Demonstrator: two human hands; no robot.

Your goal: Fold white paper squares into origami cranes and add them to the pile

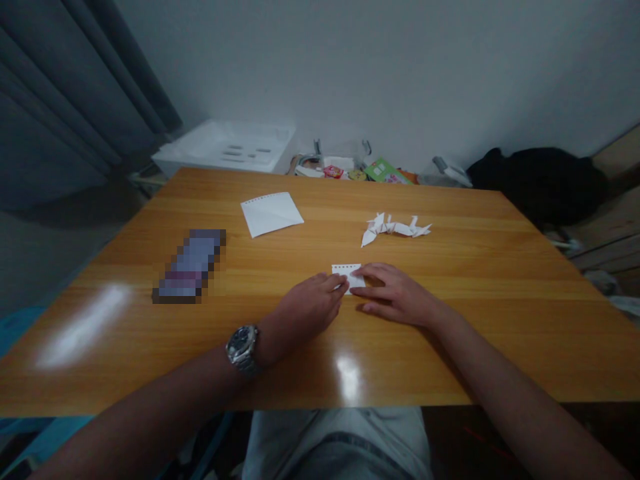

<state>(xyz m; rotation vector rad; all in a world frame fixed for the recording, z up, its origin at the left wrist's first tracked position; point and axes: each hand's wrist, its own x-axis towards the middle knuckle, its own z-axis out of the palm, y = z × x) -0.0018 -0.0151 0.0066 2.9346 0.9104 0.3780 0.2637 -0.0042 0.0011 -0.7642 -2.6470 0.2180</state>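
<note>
Near the centre of the frame I have a small white rectangle of paper with a row of punched holes along its upper edge (355, 281), lying flat on the glossy orange-brown wooden tabletop (475, 280), and both hands are on it. My left hand (314, 304) has its fingers bunched and bent down over the paper's left part; whether finger and thumb pinch the paper, I cannot tell. My right hand (393, 295) is loosely open, fingers spread, tips resting at the right side of the paper rather than closing around it.

I judge this piece to be almost weightless, so a drag of a fingertip could skid it across the shiny surface. It should bend easily and keep a crease; how many layers it has, I cannot see. The weak part is the perforated edge: I would not pull there, since the holes could tear. Better to pin the plain middle with flat fingertips and take hold by a whole side edge, pressing lightly.

Above and left of centre lies a larger white paper sheet with a similar holed edge (271, 215). Right of centre, beyond my right hand, sits a spiky folded white paper figure (400, 229); its thin points look easily crushed, so I would keep my knuckles clear of it.
</note>
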